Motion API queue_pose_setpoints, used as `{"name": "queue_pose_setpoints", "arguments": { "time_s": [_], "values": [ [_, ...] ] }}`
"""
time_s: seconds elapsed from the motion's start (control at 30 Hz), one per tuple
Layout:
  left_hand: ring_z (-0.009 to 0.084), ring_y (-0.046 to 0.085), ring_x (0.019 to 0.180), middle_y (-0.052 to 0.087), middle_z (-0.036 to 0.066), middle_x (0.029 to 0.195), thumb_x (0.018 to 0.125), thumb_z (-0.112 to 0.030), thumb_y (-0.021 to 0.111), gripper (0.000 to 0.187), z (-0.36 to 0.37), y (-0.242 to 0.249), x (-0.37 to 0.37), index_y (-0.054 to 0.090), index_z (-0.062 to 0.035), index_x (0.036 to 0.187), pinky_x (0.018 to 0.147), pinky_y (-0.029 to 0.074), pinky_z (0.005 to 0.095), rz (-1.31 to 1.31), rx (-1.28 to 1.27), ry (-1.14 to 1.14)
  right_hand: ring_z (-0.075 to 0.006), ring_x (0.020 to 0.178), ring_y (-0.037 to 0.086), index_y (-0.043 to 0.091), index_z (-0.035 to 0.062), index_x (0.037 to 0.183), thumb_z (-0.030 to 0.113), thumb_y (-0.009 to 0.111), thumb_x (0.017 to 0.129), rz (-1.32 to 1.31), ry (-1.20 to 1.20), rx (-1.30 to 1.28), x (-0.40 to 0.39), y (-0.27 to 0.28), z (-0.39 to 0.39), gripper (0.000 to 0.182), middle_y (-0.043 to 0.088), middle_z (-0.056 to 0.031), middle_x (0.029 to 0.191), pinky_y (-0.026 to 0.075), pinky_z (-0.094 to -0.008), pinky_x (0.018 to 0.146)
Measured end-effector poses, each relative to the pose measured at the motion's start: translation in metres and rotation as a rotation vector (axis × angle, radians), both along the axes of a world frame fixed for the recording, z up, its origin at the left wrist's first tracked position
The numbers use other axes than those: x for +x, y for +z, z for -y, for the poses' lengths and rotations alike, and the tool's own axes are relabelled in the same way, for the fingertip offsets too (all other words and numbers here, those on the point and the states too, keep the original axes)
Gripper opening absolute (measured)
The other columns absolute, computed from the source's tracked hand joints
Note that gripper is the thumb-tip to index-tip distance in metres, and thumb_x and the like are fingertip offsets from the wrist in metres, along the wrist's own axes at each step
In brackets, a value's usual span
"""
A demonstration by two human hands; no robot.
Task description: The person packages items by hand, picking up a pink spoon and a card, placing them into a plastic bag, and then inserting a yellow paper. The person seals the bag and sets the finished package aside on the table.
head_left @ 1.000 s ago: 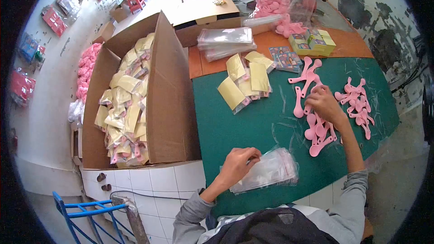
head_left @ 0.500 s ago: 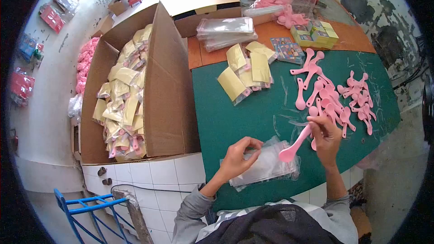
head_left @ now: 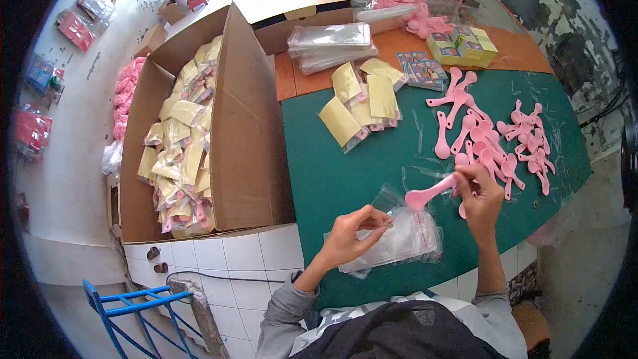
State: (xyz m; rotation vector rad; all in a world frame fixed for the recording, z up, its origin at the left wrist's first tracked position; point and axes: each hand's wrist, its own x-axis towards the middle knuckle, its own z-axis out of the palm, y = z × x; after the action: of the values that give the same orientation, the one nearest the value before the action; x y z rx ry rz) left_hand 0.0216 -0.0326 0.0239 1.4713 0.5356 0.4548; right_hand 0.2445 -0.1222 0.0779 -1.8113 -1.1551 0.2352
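Observation:
A pink measuring spoon is held by its handle end in my right hand, its bowl pointing left above the bags. My left hand is closed in a pinch at the upper left of a stack of clear plastic bags. A clear bag's raised edge shows beside those fingertips, though the exact grip is hard to make out. To the right, loose pink spoons lie in two heaps on the green table mat.
Packed bags with cream cards lie at the mat's far side. Behind them are stacked clear bags, printed cards and yellow card stacks. A tall cardboard box full of packed bags stands left, near a blue hand truck.
My right hand has turned the spoon so it lies flatter, with its bowl higher. My left fingertips have closed together and shifted slightly right at the bags.

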Motion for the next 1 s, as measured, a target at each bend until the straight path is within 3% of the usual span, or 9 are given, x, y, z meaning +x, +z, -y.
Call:
{"name": "queue_pose_setpoints", "arguments": {
  "time_s": [0.07, 0.17, 0.27, 0.3, 0.4, 0.53, 0.57, 0.73, 1.0],
  "values": [
    [0.0213, 0.060, 0.099, 0.058, 0.016, 0.111, 0.078, 0.003, 0.061, 0.009, 0.002, -0.010, 0.001, 0.055, 0.0005, 0.084, 0.087, 0.050, 0.0329, 0.015, 0.137, -0.021, -0.0087, 0.053, 0.057, 0.061, -0.0011, 0.094, 0.005, 0.065, 0.081, -0.182, -0.018, 0.132, -0.001, 0.000, -0.003, 0.015, 0.063, -0.0069, 0.073, 0.044, -0.0239, 0.048],
    [0.0227, 0.058, 0.102, 0.057, 0.016, 0.114, 0.078, 0.000, 0.062, 0.011, 0.002, -0.007, 0.000, 0.055, -0.0005, 0.086, 0.088, 0.047, 0.0352, -0.005, 0.345, -0.097, -0.0138, 0.056, 0.058, 0.060, -0.0015, 0.092, 0.005, 0.065, 0.080, -0.107, 0.130, 0.004, -0.013, 0.001, -0.006, 0.015, 0.062, -0.0090, 0.073, 0.045, -0.0270, 0.051],
    [0.0229, 0.057, 0.104, 0.057, 0.016, 0.114, 0.078, -0.005, 0.063, 0.013, -0.001, 0.000, -0.003, 0.054, -0.0013, 0.086, 0.090, 0.044, 0.0361, 0.080, 0.430, -0.180, -0.0212, 0.060, 0.058, 0.059, -0.0013, 0.089, 0.004, 0.065, 0.078, 0.372, 0.206, 0.014, -0.011, -0.017, -0.012, 0.013, 0.060, -0.0110, 0.073, 0.045, -0.0307, 0.054],
    [0.0228, 0.056, 0.105, 0.057, 0.016, 0.113, 0.078, -0.007, 0.063, 0.013, -0.002, 0.001, -0.005, 0.054, -0.0015, 0.086, 0.090, 0.043, 0.0362, 0.130, 0.436, -0.205, -0.0278, 0.065, 0.057, 0.059, -0.0004, 0.085, 0.004, 0.066, 0.077, 0.309, 0.176, -0.015, -0.012, -0.018, -0.011, 0.012, 0.058, -0.0133, 0.074, 0.044, -0.0341, 0.057],
    [0.0216, 0.056, 0.104, 0.057, 0.017, 0.112, 0.080, -0.010, 0.064, 0.015, -0.002, 0.003, -0.015, 0.052, -0.0024, 0.084, 0.091, 0.041, 0.0353, 0.139, -0.149, -0.209, -0.0206, 0.059, 0.057, 0.059, -0.0015, 0.087, 0.004, 0.065, 0.078, 0.275, 0.139, -0.024, -0.008, -0.018, -0.011, 0.012, 0.059, -0.0111, 0.072, 0.044, -0.0301, 0.054],
    [0.0144, 0.061, 0.089, 0.063, 0.013, 0.097, 0.086, -0.002, 0.057, 0.017, -0.001, -0.006, -0.011, 0.045, -0.0024, 0.098, 0.076, 0.050, 0.0262, 0.172, -0.363, 0.037, -0.0097, 0.055, 0.054, 0.060, -0.0018, 0.090, 0.003, 0.062, 0.082, -0.107, 0.045, -0.057, -0.006, -0.007, -0.009, 0.009, 0.059, -0.0055, 0.068, 0.044, -0.0233, 0.050],
    [0.0137, 0.063, 0.085, 0.065, 0.012, 0.091, 0.085, -0.002, 0.061, 0.026, -0.002, -0.005, -0.010, 0.043, -0.0020, 0.103, 0.074, 0.050, 0.0238, 0.106, -0.360, 0.086, -0.0078, 0.055, 0.053, 0.060, -0.0018, 0.090, 0.003, 0.061, 0.083, -0.186, 0.028, -0.011, -0.004, -0.006, -0.010, 0.009, 0.059, -0.0043, 0.068, 0.043, -0.0217, 0.049],
    [0.0126, 0.063, 0.084, 0.067, 0.012, 0.089, 0.082, -0.006, 0.065, 0.031, -0.002, -0.009, -0.004, 0.045, -0.0012, 0.106, 0.073, 0.050, 0.0228, 0.047, -0.341, 0.164, -0.0046, 0.055, 0.051, 0.060, -0.0010, 0.088, 0.004, 0.060, 0.085, -0.422, 0.018, 0.089, -0.005, 0.003, -0.011, 0.006, 0.058, -0.0026, 0.069, 0.041, -0.0179, 0.046],
    [0.0119, 0.063, 0.085, 0.067, 0.012, 0.092, 0.081, -0.006, 0.067, 0.029, -0.001, -0.002, -0.001, 0.051, 0.0002, 0.105, 0.077, 0.050, 0.0227, 0.005, -0.284, 0.253, -0.0039, 0.054, 0.051, 0.061, -0.0004, 0.087, 0.005, 0.062, 0.084, -0.364, 0.018, 0.136, -0.014, 0.008, -0.013, 0.007, 0.059, -0.0018, 0.069, 0.040, -0.0174, 0.046]
  ]
}}
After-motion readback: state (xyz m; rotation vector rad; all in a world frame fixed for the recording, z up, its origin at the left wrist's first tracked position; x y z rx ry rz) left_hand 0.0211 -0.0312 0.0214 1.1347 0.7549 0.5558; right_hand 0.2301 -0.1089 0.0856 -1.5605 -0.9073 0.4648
